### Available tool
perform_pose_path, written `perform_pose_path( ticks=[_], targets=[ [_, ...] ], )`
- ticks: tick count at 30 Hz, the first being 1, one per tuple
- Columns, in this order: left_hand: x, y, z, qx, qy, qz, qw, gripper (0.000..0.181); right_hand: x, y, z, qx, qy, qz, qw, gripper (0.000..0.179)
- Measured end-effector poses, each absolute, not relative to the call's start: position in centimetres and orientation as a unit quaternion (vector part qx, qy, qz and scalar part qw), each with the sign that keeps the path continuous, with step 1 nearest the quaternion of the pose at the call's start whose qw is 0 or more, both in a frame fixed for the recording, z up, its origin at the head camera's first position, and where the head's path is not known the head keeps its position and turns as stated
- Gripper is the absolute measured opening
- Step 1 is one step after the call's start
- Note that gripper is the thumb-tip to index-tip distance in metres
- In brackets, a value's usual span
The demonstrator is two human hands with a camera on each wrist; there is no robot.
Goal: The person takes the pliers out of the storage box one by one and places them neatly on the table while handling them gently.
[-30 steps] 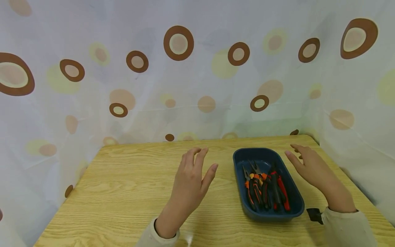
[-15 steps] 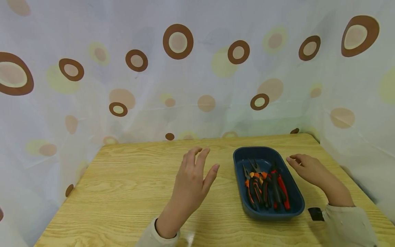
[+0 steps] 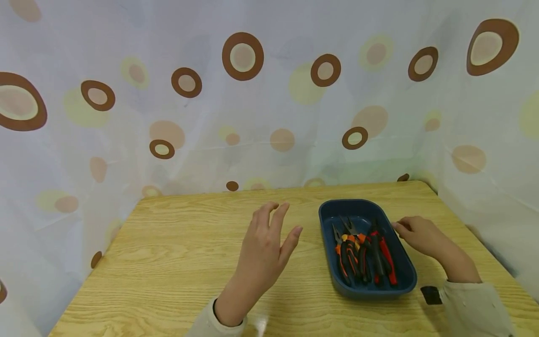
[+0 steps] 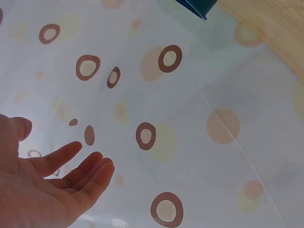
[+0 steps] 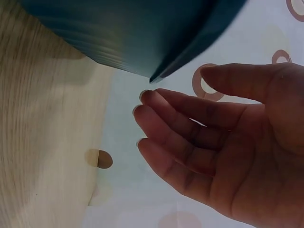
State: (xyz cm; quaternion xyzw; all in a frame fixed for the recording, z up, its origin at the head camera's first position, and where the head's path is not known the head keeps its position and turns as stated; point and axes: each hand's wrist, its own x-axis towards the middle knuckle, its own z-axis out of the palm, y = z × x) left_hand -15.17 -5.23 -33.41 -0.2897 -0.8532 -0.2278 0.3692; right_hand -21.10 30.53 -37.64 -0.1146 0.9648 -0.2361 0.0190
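Observation:
A dark blue plastic tray (image 3: 366, 294) stands on the right half of the table with several pliers in it. Pliers with orange-and-black handles (image 3: 351, 257) lie on its left side, and pliers with red handles (image 3: 388, 262) on its right. My right hand (image 3: 425, 236) is beside the tray's right rim, its fingers slightly bent; in the right wrist view its fingertips appear just apart from the tray's wall (image 5: 118, 33). Left of the tray, my left hand (image 3: 263, 248) hovers over the table with loosely bent fingers and holds nothing.
The wooden table (image 3: 181, 257) reaches back to a white curtain (image 3: 261, 107) with brown and yellow circles, which also hangs along the left and right sides. A black strap end (image 3: 431, 295) sticks out by the right sleeve.
My right hand has come down and slightly towards me, closer to the tray's right rim, and its thumb and fingers have drawn together. My left hand has barely moved. The tray and pliers stay put.

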Motion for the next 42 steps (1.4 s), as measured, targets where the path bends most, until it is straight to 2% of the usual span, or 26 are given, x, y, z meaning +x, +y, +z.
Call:
perform_pose_path(
  ticks=[8, 23, 30, 34, 42],
  targets=[
    [-15.1, -4.8, -33.5, -0.298, -0.847, -0.233, 0.372, 0.053, -21.1, 30.5, -38.4, -0.122, 0.958, -0.257, 0.028, 0.027],
    [-15.5, -2.9, -33.6, -0.327, -0.840, -0.219, 0.373, 0.053, -21.6, 30.3, -39.0, -0.115, 0.955, -0.271, 0.034, 0.020],
    [-15.6, -1.1, -34.0, -0.353, -0.827, -0.207, 0.384, 0.044, -21.6, 30.5, -38.9, -0.104, 0.959, -0.259, 0.043, 0.020],
    [-15.7, -0.1, -34.3, -0.359, -0.832, -0.194, 0.375, 0.038, -21.6, 30.4, -39.1, -0.104, 0.958, -0.262, 0.047, 0.020],
    [-15.9, 2.1, -34.9, -0.365, -0.850, -0.167, 0.341, 0.040, -21.9, 30.2, -38.9, -0.103, 0.960, -0.256, 0.045, 0.019]
  ],
)
